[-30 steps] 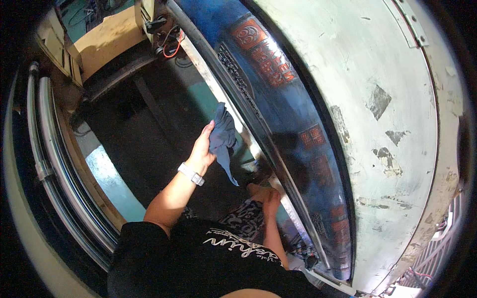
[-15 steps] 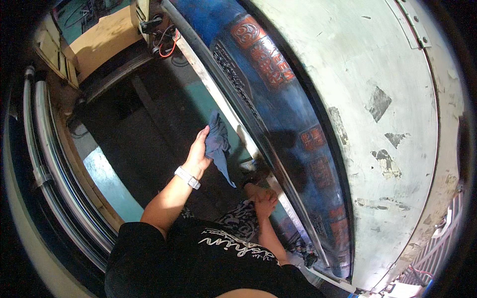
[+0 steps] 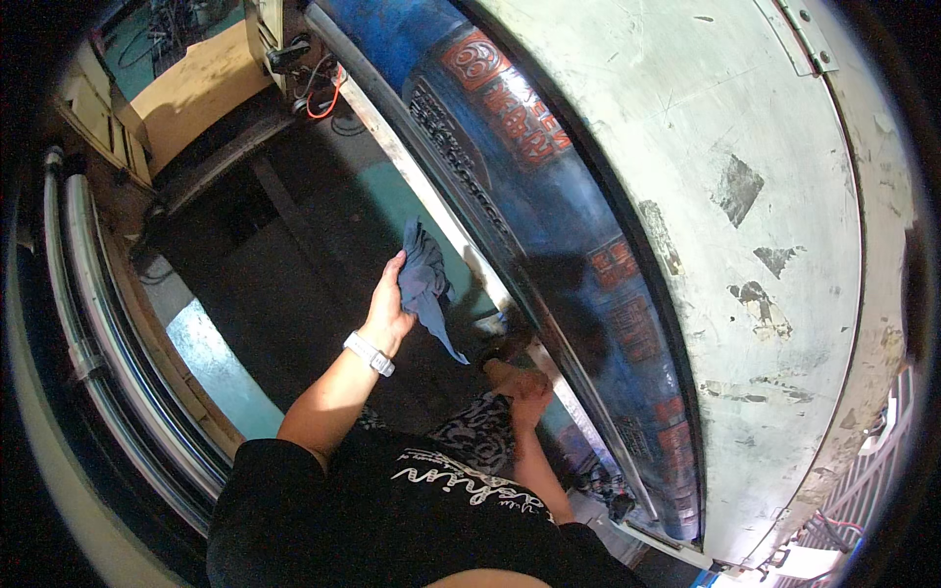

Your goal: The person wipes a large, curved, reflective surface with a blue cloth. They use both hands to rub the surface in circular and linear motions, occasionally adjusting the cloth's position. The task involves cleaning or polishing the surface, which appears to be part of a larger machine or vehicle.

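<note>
A dark blue rag [image 3: 427, 284] is gripped in the closed left hand [image 3: 387, 314], hanging with its long axis toward 5 o'clock. The blue printed cylinder [image 3: 549, 225] lies at 2 o'clock from it, near but apart, running from 11 to 5 o'clock. The right hand [image 3: 524, 384] is curled low against the cylinder's frame rail [image 3: 431, 191]; any hold cannot be told. Dark floor [image 3: 255, 284] is noted below, metal rollers [image 3: 88, 333] at 9 o'clock.

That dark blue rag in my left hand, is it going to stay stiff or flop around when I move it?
Probably floppy: the rag bunches at the left hand and a corner droops to a point. It likely weighs little, since a loose grip holds it.
</note>
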Action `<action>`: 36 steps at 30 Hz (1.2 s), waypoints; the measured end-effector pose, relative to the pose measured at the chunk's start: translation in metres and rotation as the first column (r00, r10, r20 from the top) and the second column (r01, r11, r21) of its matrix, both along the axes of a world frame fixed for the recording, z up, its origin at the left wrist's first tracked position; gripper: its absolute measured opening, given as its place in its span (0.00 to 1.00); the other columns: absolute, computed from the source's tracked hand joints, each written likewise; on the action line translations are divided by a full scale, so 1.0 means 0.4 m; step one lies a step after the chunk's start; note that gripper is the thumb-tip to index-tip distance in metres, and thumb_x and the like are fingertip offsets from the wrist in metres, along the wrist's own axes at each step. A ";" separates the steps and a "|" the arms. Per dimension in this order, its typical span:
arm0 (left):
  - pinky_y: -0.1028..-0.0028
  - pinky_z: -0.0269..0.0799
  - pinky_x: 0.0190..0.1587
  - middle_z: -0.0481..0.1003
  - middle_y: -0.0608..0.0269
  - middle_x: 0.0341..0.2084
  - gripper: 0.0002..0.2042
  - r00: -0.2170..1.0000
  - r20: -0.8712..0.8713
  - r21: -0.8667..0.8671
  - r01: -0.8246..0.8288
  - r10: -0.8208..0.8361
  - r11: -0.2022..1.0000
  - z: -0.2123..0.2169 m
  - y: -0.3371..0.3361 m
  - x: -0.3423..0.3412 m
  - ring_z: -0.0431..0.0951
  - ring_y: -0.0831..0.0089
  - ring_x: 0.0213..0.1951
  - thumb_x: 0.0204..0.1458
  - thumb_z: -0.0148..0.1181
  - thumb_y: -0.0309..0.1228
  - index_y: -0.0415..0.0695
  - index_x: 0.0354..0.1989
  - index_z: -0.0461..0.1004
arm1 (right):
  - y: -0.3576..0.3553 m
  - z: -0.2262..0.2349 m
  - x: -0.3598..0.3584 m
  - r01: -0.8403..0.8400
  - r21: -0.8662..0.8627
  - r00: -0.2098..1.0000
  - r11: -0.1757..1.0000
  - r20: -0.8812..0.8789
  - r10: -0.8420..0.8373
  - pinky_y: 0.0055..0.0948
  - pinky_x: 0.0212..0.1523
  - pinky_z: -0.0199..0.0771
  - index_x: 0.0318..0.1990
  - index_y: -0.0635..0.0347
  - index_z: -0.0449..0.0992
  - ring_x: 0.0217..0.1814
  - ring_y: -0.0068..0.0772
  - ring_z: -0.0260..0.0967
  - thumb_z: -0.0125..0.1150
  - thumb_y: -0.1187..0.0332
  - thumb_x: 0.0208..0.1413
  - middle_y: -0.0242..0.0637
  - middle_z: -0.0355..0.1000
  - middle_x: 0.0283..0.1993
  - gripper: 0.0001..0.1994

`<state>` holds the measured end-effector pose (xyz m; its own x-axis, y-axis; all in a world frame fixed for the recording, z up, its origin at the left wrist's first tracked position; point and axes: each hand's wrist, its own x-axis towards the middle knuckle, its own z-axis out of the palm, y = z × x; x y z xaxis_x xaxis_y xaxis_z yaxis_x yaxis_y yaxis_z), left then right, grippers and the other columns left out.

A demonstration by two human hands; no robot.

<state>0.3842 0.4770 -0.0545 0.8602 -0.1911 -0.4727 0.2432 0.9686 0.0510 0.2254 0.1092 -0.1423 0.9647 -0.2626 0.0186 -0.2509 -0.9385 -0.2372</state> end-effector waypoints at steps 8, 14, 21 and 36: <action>0.64 0.72 0.43 0.71 0.61 0.42 0.20 0.973 -0.029 0.176 -0.222 0.231 0.959 0.039 0.038 0.085 0.73 0.67 0.42 0.54 0.55 0.31 0.49 0.55 0.61 | 0.079 0.031 -0.082 0.151 -0.142 0.988 0.978 0.012 -0.151 0.49 0.61 0.50 0.59 0.61 0.57 0.64 0.56 0.47 0.62 0.57 0.47 0.49 0.50 0.63 0.33; 0.67 0.57 0.59 0.55 0.50 0.55 0.24 0.814 0.457 0.823 -0.540 0.357 0.176 0.131 0.160 0.394 0.60 0.60 0.57 0.48 0.57 0.27 0.48 0.57 0.65 | 0.071 0.056 -0.090 0.156 -0.170 0.966 0.973 -0.179 -0.186 0.51 0.62 0.48 0.61 0.56 0.55 0.67 0.54 0.42 0.58 0.53 0.49 0.48 0.48 0.65 0.34; 0.56 0.51 0.60 0.55 0.43 0.55 0.29 0.769 0.589 0.798 -0.505 0.248 -0.329 0.152 0.003 0.419 0.56 0.46 0.56 0.37 0.54 0.19 0.50 0.54 0.67 | 0.052 0.024 -0.114 0.075 -0.248 0.976 0.966 -0.180 -0.122 0.51 0.62 0.47 0.63 0.57 0.53 0.65 0.55 0.46 0.56 0.51 0.50 0.50 0.49 0.64 0.35; 0.58 0.53 0.58 0.59 0.45 0.51 0.27 0.703 0.682 0.705 -0.558 0.202 -0.438 0.217 0.045 0.456 0.58 0.49 0.54 0.38 0.53 0.20 0.51 0.51 0.70 | 0.043 0.085 -0.072 0.096 -0.295 0.956 0.951 -0.238 -0.170 0.53 0.60 0.50 0.60 0.60 0.54 0.63 0.57 0.47 0.57 0.52 0.49 0.52 0.51 0.61 0.35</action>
